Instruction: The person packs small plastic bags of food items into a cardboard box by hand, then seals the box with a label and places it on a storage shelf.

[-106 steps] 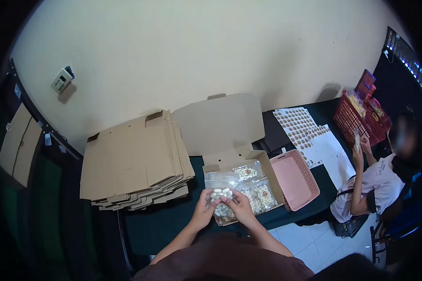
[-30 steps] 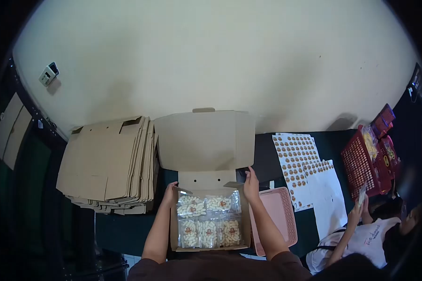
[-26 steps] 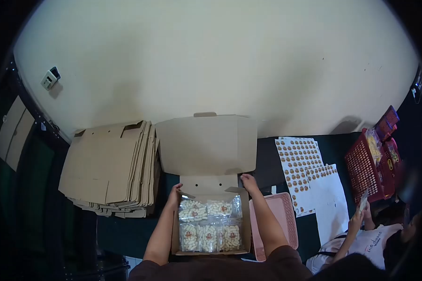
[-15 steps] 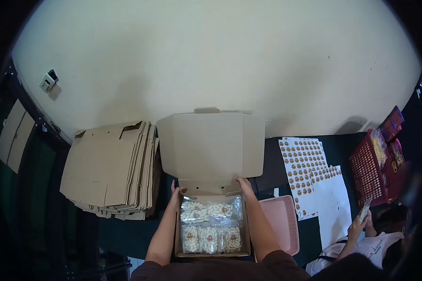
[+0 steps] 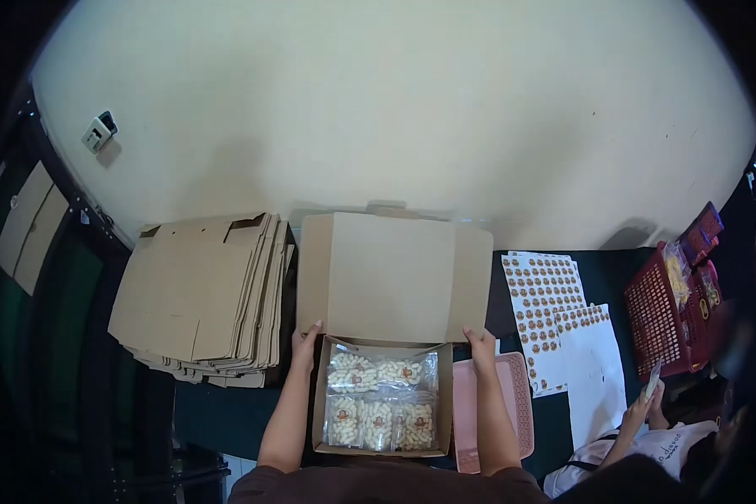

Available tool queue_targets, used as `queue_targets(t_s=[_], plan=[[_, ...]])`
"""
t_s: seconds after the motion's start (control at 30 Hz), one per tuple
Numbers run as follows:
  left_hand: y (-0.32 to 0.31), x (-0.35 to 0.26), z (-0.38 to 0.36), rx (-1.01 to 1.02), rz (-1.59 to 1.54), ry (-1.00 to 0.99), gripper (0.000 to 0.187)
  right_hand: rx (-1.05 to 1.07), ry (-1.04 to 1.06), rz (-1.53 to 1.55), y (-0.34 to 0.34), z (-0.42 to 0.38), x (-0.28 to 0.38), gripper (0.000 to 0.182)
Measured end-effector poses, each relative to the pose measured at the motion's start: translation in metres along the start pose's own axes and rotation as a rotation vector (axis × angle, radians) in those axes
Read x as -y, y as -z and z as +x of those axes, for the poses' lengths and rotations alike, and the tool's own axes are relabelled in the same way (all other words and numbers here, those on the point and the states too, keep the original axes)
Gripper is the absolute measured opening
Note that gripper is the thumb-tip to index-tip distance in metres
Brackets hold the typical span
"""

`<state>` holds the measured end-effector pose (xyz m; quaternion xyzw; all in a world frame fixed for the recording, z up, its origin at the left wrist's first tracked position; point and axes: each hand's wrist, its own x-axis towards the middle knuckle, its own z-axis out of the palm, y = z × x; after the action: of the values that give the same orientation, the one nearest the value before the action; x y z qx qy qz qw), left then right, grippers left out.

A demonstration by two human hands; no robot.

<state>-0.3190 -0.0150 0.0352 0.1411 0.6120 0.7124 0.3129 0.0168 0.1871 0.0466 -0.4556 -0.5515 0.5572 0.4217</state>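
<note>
In front of me a cardboard box (image 5: 446, 403) stands with its lid (image 5: 391, 273) raised and leaning back toward the wall. Inside it lie several clear plastic packets (image 5: 379, 422) of pale, peanut-like pieces with small round stickers. My left hand (image 5: 306, 343) grips the lid's lower left corner, thumb on the near side. At the lower right corner my right hand (image 5: 480, 346) pinches the lid the same way. The fingers behind the cardboard are mostly hidden.
A stack of flattened cardboard boxes (image 5: 193, 294) is at left. A pink tray (image 5: 525, 403) sits beside the box, under my right forearm. Sticker sheets (image 5: 542, 294) and a red basket (image 5: 657, 311) are farther right. Another person's hands (image 5: 644, 409) hold something small.
Both hands have moved outward from the box's back corners to the lid's lower corners. The lid now shows slightly lower and farther right in view.
</note>
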Motion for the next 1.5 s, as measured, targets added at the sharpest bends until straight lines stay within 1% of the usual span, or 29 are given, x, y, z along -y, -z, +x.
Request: queue_targets(t_s=[0.03, 0.13, 0.17, 0.27, 0.3, 0.37, 0.4, 0.47, 0.5, 0.53, 0.57, 0.6, 0.63, 0.7, 0.73, 0.77, 0.83, 0.87, 0.9, 0.97, 1.0, 1.03, 1.1, 1.2, 1.23, 1.3, 1.43, 1.47, 1.5], plan=[[0.001, -0.005, -0.007, -0.005, -0.001, -0.003, 0.030, 0.005, 0.001, 0.001, 0.004, -0.009, 0.006, 0.018], [0.005, -0.009, -0.030, 0.050, 0.200, -0.243, 0.022, -0.051, -0.028, -0.057, 0.010, -0.040, 0.019, 0.018], [0.007, -0.007, -0.038, 0.051, 0.202, -0.241, 0.022, -0.051, -0.031, -0.057, 0.009, -0.049, 0.019, 0.018], [0.007, -0.019, -0.069, 0.059, 0.234, -0.232, 0.018, -0.061, 0.243, -0.422, 0.010, -0.074, 0.013, 0.015], [0.013, -0.011, -0.073, 0.062, 0.235, -0.231, 0.018, -0.016, 0.220, -0.510, 0.008, -0.086, 0.016, 0.017], [0.032, 0.013, -0.085, 0.084, 0.603, -0.310, 0.019, 0.087, 0.111, -0.377, 0.007, -0.099, -0.007, 0.020], [0.036, 0.016, -0.094, 0.082, 0.603, -0.312, 0.019, 0.088, 0.113, -0.377, 0.016, -0.104, -0.037, 0.020], [0.041, 0.008, -0.118, 0.148, 0.860, -0.220, 0.021, 0.255, 0.595, -0.816, 0.041, -0.106, -0.103, 0.021], [0.044, 0.001, -0.127, 0.146, 0.858, -0.220, 0.021, 0.257, 0.597, -0.817, 0.038, -0.110, -0.074, 0.021], [0.046, -0.006, -0.137, 0.165, 0.854, -0.149, 0.022, 0.295, 0.546, -0.712, 0.025, -0.120, 0.001, 0.023], [0.050, -0.008, -0.143, 0.185, 0.849, -0.078, 0.023, 0.333, 0.495, -0.607, 0.018, -0.126, 0.042, 0.024], [0.071, 0.023, -0.140, 0.233, 0.610, -0.101, 0.022, 0.346, 0.503, -0.729, 0.035, -0.112, 0.007, 0.029], [0.068, 0.016, -0.144, 0.233, 0.607, -0.104, 0.022, 0.345, 0.506, -0.731, 0.037, -0.110, 0.004, 0.029], [0.060, -0.008, -0.157, 0.156, 0.093, -0.006, 0.025, 0.188, -0.218, 0.011, 0.040, -0.112, 0.002, 0.036], [0.078, 0.003, -0.150, 0.235, -0.079, 0.110, 0.032, 0.178, -0.317, -0.013, 0.036, -0.114, 0.019, 0.043], [0.092, 0.020, -0.152, 0.236, -0.069, 0.124, 0.032, 0.172, -0.333, -0.009, 0.034, -0.115, 0.026, 0.043], [0.098, 0.012, -0.161, 0.217, -0.492, 0.304, 0.041, 0.247, -0.475, 0.031, 0.030, -0.123, 0.029, 0.049], [0.107, 0.018, -0.165, 0.270, -0.461, 0.358, 0.053, 0.306, -0.425, 0.025, 0.029, -0.125, 0.015, 0.056], [0.108, 0.018, -0.172, 0.277, -0.455, 0.362, 0.053, 0.297, -0.427, 0.031, 0.025, -0.131, 0.009, 0.056], [0.100, 0.017, -0.187, 0.371, -0.251, 0.372, 0.061, 0.109, -0.156, -0.374, 0.012, -0.148, -0.001, 0.059], [0.101, 0.024, -0.192, 0.430, -0.047, 0.365, 0.072, 0.047, -0.089, -0.451, 0.009, -0.153, -0.015, 0.059], [0.097, 0.024, -0.200, 0.429, -0.059, 0.360, 0.072, 0.051, -0.079, -0.460, 0.013, -0.157, -0.022, 0.059], [0.094, 0.020, -0.214, 0.455, 0.196, 0.313, 0.076, 0.250, 0.031, -0.530, 0.018, -0.166, -0.033, 0.054], [0.100, 0.034, -0.215, 0.438, 0.134, 0.353, 0.077, 0.130, 0.039, -0.643, 0.021, -0.204, -0.026, 0.049], [0.100, 0.035, -0.212, 0.429, 0.100, 0.373, 0.076, 0.126, 0.042, -0.643, 0.018, -0.212, -0.013, 0.049], [0.098, 0.031, -0.209, 0.436, 0.111, 0.380, 0.076, 0.131, -0.165, -0.365, 0.013, -0.224, 0.008, 0.046], [0.092, 0.031, -0.202, 0.365, 0.252, 0.368, 0.068, -0.015, -0.101, -0.343, 0.003, -0.222, -0.025, 0.043], [0.091, 0.031, -0.198, 0.380, 0.258, 0.369, 0.068, -0.076, -0.021, -0.200, -0.001, -0.215, -0.044, 0.035], [0.088, 0.031, -0.194, 0.356, 0.188, 0.252, 0.064, -0.096, -0.022, -0.202, -0.003, -0.215, -0.037, 0.035]])
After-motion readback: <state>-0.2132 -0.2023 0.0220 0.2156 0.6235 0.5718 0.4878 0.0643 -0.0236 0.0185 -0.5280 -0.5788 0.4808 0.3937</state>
